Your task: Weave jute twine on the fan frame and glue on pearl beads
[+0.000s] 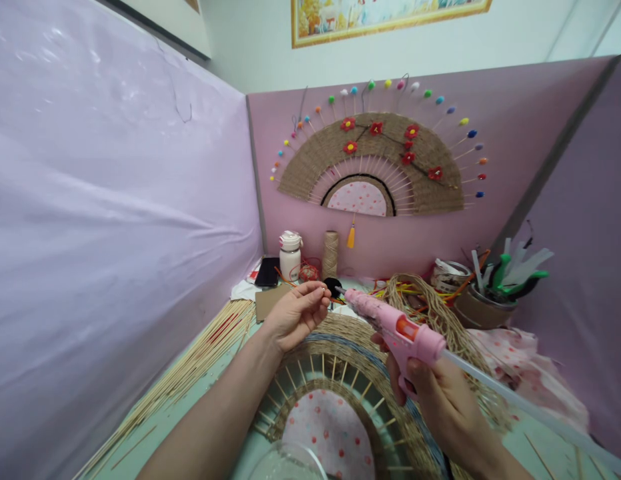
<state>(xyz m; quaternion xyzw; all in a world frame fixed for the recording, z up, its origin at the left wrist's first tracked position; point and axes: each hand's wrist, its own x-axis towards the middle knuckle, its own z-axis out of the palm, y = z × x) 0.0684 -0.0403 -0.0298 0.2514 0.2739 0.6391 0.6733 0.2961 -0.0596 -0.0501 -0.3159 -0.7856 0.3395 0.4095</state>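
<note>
Gripping a pink glue gun (pixel 390 323), the right hand (pixel 440 393) hovers over a woven fan (pixel 335 417). The left hand (pixel 301 315) pinches a tiny object (pixel 324 289).

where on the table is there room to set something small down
Perhaps the green tabletop strip between the thin sticks and left forearm, though a few loose sticks lie there. Crowded along the back, from phone past twine spool to tool pot.

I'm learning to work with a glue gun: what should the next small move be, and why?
Perhaps ease the pink glue gun towards the small pale piece and dab on glue: the left grip pinches that piece, and the right grip holds the gun with its nozzle pointing there, close by.
</note>
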